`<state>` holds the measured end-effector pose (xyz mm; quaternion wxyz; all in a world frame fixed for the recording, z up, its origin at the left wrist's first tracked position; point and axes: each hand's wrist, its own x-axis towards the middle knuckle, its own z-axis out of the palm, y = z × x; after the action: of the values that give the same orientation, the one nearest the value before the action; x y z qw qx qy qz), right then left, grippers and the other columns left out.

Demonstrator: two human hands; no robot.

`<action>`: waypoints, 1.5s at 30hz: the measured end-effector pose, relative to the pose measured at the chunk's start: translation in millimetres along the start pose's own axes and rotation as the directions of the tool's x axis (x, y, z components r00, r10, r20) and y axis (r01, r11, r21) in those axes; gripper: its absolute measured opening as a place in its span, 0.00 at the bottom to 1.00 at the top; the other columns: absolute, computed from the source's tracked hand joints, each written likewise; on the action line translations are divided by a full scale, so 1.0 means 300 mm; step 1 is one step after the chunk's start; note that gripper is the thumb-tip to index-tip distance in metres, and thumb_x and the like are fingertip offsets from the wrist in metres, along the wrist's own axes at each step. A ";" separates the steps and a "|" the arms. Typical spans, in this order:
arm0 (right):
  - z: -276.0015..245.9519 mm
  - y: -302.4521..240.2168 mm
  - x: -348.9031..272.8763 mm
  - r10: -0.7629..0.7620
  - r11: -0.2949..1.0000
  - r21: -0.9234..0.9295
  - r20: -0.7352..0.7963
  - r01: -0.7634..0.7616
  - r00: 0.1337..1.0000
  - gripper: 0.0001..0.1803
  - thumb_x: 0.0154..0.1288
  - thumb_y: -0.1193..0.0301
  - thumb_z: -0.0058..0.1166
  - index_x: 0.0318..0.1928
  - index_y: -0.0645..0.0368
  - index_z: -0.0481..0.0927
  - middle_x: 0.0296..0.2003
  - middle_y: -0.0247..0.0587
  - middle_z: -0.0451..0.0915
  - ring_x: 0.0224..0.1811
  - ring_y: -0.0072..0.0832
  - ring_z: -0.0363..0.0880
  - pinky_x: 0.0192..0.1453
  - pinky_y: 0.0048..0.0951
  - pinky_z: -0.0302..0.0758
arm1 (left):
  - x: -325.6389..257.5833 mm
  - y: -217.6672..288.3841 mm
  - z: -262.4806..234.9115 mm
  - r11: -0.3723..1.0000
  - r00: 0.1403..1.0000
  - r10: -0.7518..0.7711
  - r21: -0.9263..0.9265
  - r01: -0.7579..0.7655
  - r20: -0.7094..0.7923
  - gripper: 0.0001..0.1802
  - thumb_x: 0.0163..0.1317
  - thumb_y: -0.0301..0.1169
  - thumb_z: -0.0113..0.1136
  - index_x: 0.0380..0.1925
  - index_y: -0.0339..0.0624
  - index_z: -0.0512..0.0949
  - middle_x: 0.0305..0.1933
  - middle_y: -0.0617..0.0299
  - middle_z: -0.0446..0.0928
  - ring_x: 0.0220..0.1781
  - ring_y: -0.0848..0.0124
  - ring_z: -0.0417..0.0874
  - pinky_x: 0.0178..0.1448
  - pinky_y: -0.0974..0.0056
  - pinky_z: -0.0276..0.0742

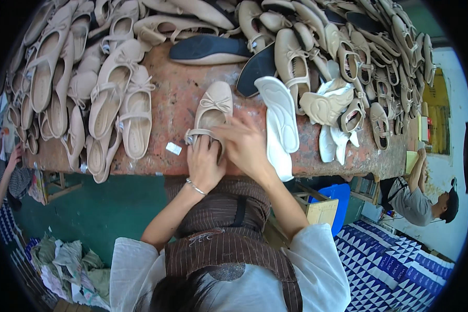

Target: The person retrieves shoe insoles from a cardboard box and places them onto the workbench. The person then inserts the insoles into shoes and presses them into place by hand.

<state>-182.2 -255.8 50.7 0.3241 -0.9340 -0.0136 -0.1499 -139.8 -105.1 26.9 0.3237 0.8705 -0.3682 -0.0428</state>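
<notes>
A beige Mary Jane flat (pixel 216 97) with a bow lies on the worn red tabletop, its toe pointing away from me. My left hand (pixel 206 164) grips it at the heel end, fingers tucked into the opening. Over the right side of the shoe is my right hand (pixel 245 148), its fingers stretched toward the opening and blurred by motion. I see nothing held in it. A small white label (pixel 173 148) lies left of the shoe. White shoe insoles (pixel 279 112) are stacked to the right, partly hanging over the table's front edge.
Beige flats (pixel 136 112) crowd the table's left side, with more heaped at the back and right. A dark-soled shoe (pixel 210 50) lies on its side beyond my hands. Crumpled beige and white pieces (pixel 328 106) sit at right. A co-worker (pixel 421 200) is farther right.
</notes>
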 end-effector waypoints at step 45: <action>-0.331 -0.065 -0.224 0.446 0.839 0.442 -0.226 -0.317 0.866 0.31 0.76 0.53 0.42 0.64 0.68 0.71 0.55 0.49 0.76 0.51 0.35 0.74 0.54 0.37 0.71 | -0.022 0.177 -0.145 0.969 1.000 -0.002 -0.246 0.002 0.000 0.23 0.61 0.26 0.61 0.57 0.37 0.72 0.52 0.45 0.78 0.53 0.49 0.80 0.59 0.53 0.74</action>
<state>-275.8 -296.2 116.9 0.5250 -0.7965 0.1983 -0.2250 -163.4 -105.2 91.7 0.4291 0.8240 -0.3592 -0.0884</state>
